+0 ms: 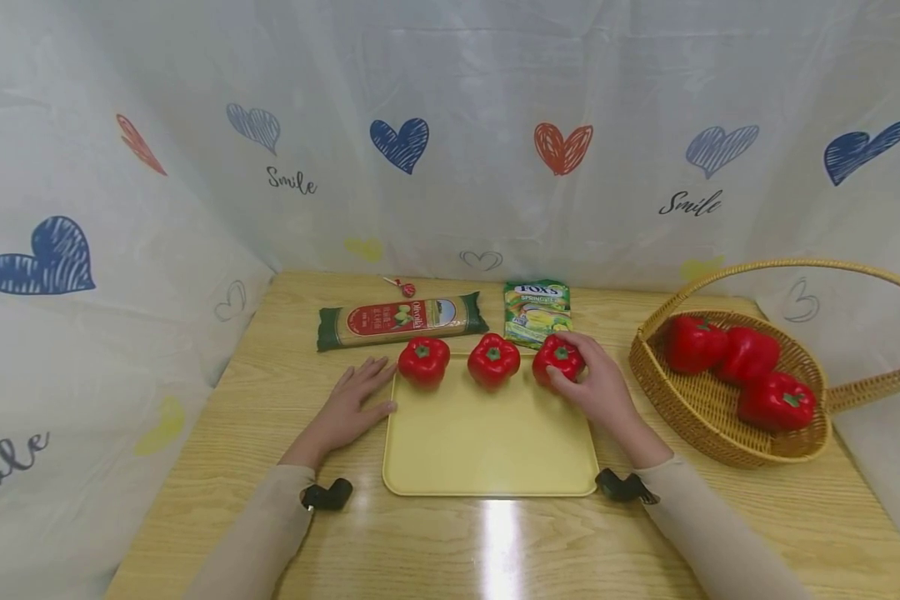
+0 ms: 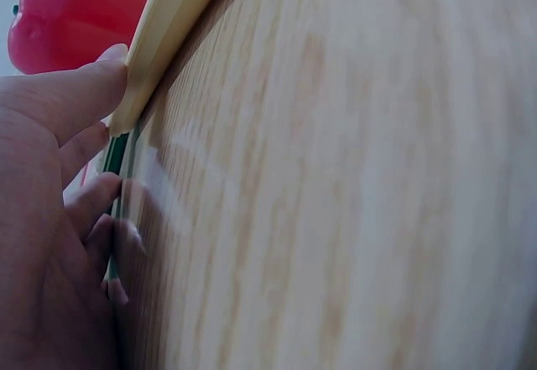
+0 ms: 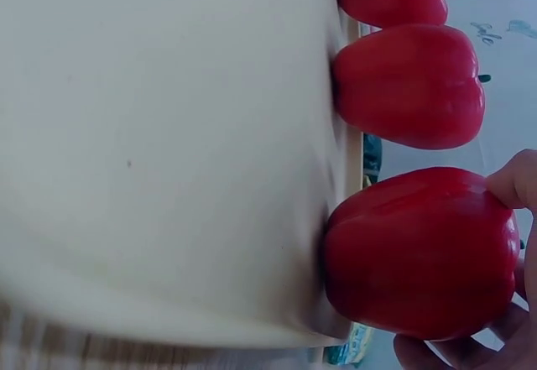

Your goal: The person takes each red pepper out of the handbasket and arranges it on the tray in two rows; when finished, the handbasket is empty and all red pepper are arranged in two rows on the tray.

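Observation:
Three red bell peppers stand in a row along the far side of a yellow tray (image 1: pixel 487 442): a left pepper (image 1: pixel 424 363), a middle pepper (image 1: pixel 493 362) and a right pepper (image 1: pixel 557 362). My right hand (image 1: pixel 598 387) grips the right pepper near its top, thumb on the near side and fingers behind. In the right wrist view this pepper (image 3: pixel 419 257) stands on the tray by its corner. My left hand (image 1: pixel 348 408) lies on the table at the tray's left edge, fingers extended. Its thumb touches the tray rim (image 2: pixel 159 47) in the left wrist view.
A wicker basket (image 1: pixel 708 429) with a tall handle stands at the right, with three red peppers (image 1: pixel 750 354) inside. Behind the tray lie a pasta packet (image 1: pixel 401 321), a green Fox's candy bag (image 1: pixel 537 312) and a red lollipop (image 1: pixel 407 289). A printed curtain hangs behind.

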`<state>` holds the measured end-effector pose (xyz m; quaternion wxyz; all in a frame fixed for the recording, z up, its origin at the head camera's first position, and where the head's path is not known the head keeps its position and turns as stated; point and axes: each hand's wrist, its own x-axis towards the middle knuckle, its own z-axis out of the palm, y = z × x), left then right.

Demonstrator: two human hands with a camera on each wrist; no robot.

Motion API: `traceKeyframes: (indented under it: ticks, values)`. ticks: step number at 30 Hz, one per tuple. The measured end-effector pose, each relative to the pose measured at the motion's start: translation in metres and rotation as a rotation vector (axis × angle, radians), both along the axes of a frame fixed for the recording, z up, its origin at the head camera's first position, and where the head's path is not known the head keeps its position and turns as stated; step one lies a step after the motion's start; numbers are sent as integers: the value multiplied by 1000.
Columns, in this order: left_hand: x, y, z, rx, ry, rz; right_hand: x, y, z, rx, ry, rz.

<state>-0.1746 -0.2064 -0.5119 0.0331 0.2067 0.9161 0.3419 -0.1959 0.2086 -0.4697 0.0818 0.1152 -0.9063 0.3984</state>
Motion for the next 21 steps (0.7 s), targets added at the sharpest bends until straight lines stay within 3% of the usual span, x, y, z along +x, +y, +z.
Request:
traceKeyframes:
  ticks: [10, 21]
  values:
    - [0, 1, 0, -7, -11, 5, -1, 2, 2, 29, -62, 12]
    - [0, 0, 0, -1, -6, 3, 0, 4, 2, 36, -59, 10]
